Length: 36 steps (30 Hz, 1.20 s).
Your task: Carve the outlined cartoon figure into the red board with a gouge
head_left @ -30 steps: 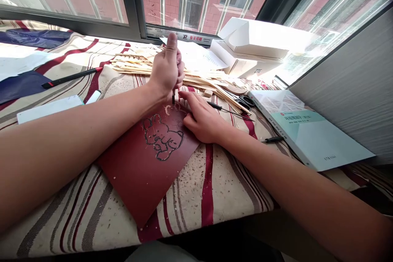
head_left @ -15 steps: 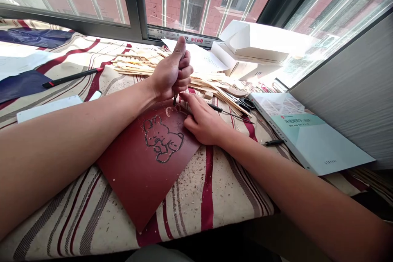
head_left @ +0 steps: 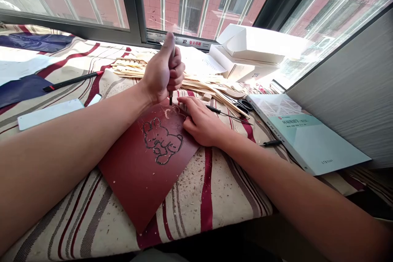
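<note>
A dark red board (head_left: 129,188) lies on the striped cloth, with a rabbit outline (head_left: 164,141) cut into its surface in dark lines. My left hand (head_left: 164,69) is closed in a fist, thumb on top, around a carving tool (head_left: 171,99); only its thin dark metal end shows below the fist. The tool points down at the board's far part, beside a light scratched curve. Whether its tip touches the board I cannot tell. My right hand (head_left: 199,120) rests on the board's right edge, fingers stretched out towards the tool and holding nothing.
Small shavings are scattered over the cloth (head_left: 188,188). Beyond my hands lie thin wood strips (head_left: 129,69), a slim black-handled tool (head_left: 213,109) and scissors (head_left: 244,105). A book (head_left: 310,135) lies right, a white box (head_left: 258,45) by the window, a black-and-red pen (head_left: 73,81) left.
My left hand with the carving tool has shifted a little to the left, and the tool stands more upright with more of its shaft showing. My right hand has stayed on the board.
</note>
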Tool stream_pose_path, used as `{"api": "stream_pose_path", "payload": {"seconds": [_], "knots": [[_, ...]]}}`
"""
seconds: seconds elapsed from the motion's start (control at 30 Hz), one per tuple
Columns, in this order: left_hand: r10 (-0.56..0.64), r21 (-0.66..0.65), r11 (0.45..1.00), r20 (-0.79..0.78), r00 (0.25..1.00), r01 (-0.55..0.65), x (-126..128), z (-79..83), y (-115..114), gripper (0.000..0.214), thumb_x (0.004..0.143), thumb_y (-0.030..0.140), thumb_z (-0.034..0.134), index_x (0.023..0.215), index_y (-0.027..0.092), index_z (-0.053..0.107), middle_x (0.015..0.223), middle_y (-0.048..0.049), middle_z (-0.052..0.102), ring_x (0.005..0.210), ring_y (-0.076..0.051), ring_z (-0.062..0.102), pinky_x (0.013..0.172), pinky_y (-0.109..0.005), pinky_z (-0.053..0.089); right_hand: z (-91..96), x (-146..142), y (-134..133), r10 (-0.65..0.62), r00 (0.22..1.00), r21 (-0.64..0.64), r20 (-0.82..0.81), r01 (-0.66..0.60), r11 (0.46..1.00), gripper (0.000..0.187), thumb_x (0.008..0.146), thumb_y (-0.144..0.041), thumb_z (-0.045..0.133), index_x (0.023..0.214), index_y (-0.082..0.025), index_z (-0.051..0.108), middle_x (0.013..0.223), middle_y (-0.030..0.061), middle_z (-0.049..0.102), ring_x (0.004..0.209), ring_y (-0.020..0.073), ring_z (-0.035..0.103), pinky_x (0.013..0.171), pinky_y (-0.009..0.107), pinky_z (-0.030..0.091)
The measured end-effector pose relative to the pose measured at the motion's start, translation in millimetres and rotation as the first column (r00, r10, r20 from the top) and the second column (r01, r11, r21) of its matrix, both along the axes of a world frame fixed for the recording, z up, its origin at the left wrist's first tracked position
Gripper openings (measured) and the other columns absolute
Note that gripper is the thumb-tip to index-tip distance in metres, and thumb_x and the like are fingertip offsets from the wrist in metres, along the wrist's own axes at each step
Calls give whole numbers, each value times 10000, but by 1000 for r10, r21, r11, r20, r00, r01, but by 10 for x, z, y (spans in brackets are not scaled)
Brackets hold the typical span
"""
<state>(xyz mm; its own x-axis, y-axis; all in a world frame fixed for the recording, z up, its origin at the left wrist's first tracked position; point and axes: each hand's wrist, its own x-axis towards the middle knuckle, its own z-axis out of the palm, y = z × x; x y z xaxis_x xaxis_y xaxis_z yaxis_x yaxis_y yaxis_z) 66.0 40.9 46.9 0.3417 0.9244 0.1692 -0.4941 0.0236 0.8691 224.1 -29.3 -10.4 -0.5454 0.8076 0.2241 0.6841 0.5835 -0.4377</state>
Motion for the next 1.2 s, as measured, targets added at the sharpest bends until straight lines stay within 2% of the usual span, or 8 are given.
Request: {"api": "stream_pose_path", "payload": {"seconds": [0.23,0.4,0.57,0.67,0.77,0.93,1.1,1.2], "knots": [[-11,44,999,-75,997,14,111,-63,-74,685,1159,501,192,566,199,355,449,70,232,331,-38,154,344,-186,99,-6,2,8,-7,1000,3,2,7,1000,613,890,-169,451,1490,-43,475,1524,260,560,1464,352,524,1264,580,399],[-87,11,996,-100,991,88,121,-45,-58,650,1141,515,343,573,198,357,447,75,229,321,-30,172,334,-162,121,-19,-9,17,5,1000,12,3,-5,1000,598,895,-177,444,1480,-55,465,1525,256,550,1466,350,510,1271,583,385],[-207,-8,978,-218,954,210,161,-23,-44,688,1139,566,278,567,191,357,441,73,236,314,-18,176,346,-136,137,-22,-10,18,-15,999,31,30,15,999,391,887,-201,437,1260,-134,533,1310,216,621,1277,342,591,1175,586,467],[-188,35,979,-249,950,203,171,-25,-50,683,1151,525,256,566,190,366,438,74,243,312,-19,179,349,-137,144,-7,-12,16,-19,999,25,47,18,1000,347,885,-200,425,1208,-139,537,1274,207,619,1235,338,596,1142,573,490],[-153,87,980,-259,954,181,165,-33,-56,671,1157,500,271,568,194,365,429,73,257,313,-21,186,347,-142,146,-1,-7,14,-8,999,15,34,8,1000,455,890,-195,433,1326,-98,517,1371,232,600,1318,347,576,1199,578,449],[-116,32,992,-211,971,125,174,-29,-81,650,1151,510,323,583,195,341,443,78,255,319,-10,194,354,-140,134,-26,14,20,5,1000,28,10,-5,1000,526,893,-196,447,1410,-105,494,1412,229,604,1362,354,572,1219,609,431],[-103,-2,995,-197,975,104,237,11,-146,630,1160,423,350,573,197,318,473,81,206,317,-9,218,361,-133,126,-30,19,33,-3,1000,34,26,2,999,431,883,-201,450,1302,-140,530,1320,206,624,1299,349,591,1192,596,463],[-42,77,995,-279,959,66,304,27,-204,664,1161,321,365,514,178,312,453,73,214,326,-4,245,381,-142,132,-18,11,30,-5,999,37,37,3,999,404,886,-210,435,1267,-130,541,1314,212,614,1301,352,583,1197,587,465]]}}
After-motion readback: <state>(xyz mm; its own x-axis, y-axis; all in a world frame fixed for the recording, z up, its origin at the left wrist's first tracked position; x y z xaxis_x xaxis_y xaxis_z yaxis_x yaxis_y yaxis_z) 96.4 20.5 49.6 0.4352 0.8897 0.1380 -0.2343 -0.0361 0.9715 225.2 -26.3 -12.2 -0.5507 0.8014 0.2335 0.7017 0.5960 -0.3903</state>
